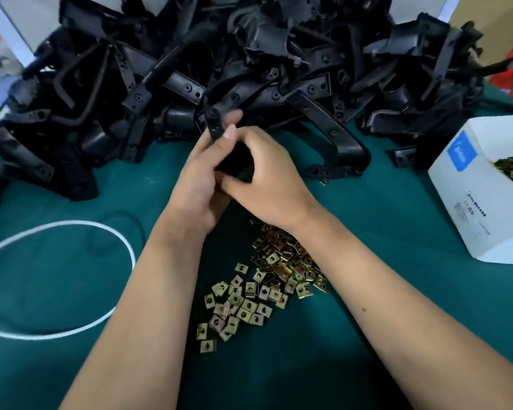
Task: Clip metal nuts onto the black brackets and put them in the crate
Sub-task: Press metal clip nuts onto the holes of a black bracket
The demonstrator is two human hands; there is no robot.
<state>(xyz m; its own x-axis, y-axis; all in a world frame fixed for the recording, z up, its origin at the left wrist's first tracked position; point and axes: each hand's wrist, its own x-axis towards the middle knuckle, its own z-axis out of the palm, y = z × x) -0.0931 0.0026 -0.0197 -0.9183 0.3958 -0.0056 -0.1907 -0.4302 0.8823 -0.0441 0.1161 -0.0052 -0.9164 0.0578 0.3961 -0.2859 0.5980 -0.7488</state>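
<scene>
Both hands meet over the middle of the green table. My left hand (200, 179) grips a black bracket (214, 125), whose flat end with a hole sticks up above my fingers. My right hand (267, 176) curls over the bracket's lower part from the right, fingers bent against it; whether a nut sits under them is hidden. A loose pile of brass-coloured metal clip nuts (264, 279) lies on the cloth just below my wrists. A big heap of black brackets (249, 63) fills the far side of the table.
A white cardboard box (474, 202) holding more nuts stands at the right. A white cord loop (71, 226) lies on the left of the green table cover (71, 276). One stray nut (324, 181) lies near the heap. No crate is in view.
</scene>
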